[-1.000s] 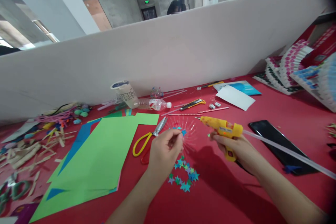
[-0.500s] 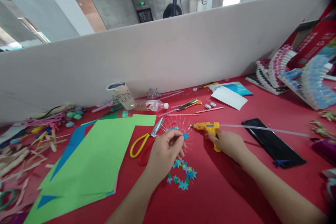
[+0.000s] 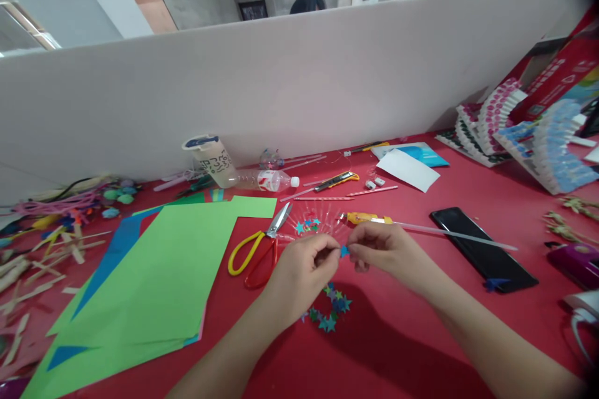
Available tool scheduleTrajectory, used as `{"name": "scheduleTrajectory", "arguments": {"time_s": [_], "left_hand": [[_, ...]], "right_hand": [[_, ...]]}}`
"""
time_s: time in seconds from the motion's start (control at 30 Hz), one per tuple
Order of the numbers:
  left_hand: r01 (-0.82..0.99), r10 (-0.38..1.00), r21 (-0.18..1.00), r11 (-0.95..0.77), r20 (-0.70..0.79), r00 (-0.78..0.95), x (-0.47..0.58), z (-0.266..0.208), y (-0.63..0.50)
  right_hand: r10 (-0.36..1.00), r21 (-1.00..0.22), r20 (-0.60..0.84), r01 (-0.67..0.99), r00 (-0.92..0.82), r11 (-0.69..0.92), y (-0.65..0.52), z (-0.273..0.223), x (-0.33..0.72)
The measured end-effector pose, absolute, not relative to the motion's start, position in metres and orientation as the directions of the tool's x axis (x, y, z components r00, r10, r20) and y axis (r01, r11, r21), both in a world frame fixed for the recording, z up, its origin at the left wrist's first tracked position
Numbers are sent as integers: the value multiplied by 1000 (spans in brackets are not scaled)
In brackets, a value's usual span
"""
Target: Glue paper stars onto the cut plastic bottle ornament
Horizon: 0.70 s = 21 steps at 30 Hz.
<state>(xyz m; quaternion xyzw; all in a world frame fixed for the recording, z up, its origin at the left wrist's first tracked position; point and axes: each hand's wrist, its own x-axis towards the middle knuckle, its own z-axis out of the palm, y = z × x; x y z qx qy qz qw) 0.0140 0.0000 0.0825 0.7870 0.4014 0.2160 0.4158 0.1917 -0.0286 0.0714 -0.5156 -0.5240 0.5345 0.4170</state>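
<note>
Left hand (image 3: 299,274), right hand (image 3: 386,252), fingertips seemingly pinching blue star (image 3: 345,252), room nearside over red tabletop (image 3: 365,374)

On the red table (image 3: 397,349), a phone (image 3: 486,260) lies to the right, green paper (image 3: 154,287) lies to the left near scissors (image 3: 271,234), a bottle (image 3: 269,181) lies beside a cup (image 3: 213,162) by the wall (image 3: 281,93), and a white card (image 3: 408,169) rests partly on a blue packet (image 3: 434,156).

We log bare left hand (image 3: 304,271) and right hand (image 3: 395,252); forearms (image 3: 486,330) bare too, widening from the wrists.
</note>
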Motion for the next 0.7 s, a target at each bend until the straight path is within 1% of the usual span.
{"name": "scheduleTrajectory", "arguments": {"time_s": [0.07, 0.13, 0.17, 0.23, 0.3, 0.33, 0.4, 0.5, 0.7], "left_hand": [[459, 817, 819, -346, 22, 576, 10, 81, 1], [466, 842, 809, -360, 67, 535, 4, 82, 7], [473, 857, 795, -381, 112, 502, 1, 83, 12], [515, 849, 708, -482, 233, 475, -2, 85, 24], [538, 794, 594, -598, 344, 502, -2, 84, 37], [546, 769, 549, -633, 367, 523, 0, 82, 43], [557, 743, 498, -665, 370, 557, 5, 76, 52], [561, 745, 496, -663, 361, 561, 13, 65, 58], [579, 765, 505, -640, 351, 540, 17, 54, 58]], "right_hand": [[992, -989, -102, 117, -79, -92, -27, 68, 192], [998, -979, -56, 195, 36, -62, -24, 66, 192], [995, -968, -5, 248, 99, -29, -21, 65, 192], [974, -924, 152, 375, 171, 78, -14, 62, 190], [939, -839, 310, 507, 150, 196, -6, 57, 188], [920, -789, 373, 562, 121, 246, -2, 54, 186], [887, -700, 457, 641, 63, 315, 5, 47, 183], [856, -615, 517, 698, 4, 368, 9, 37, 180], [799, -520, 600, 742, -35, 424, 9, 24, 181]]}}
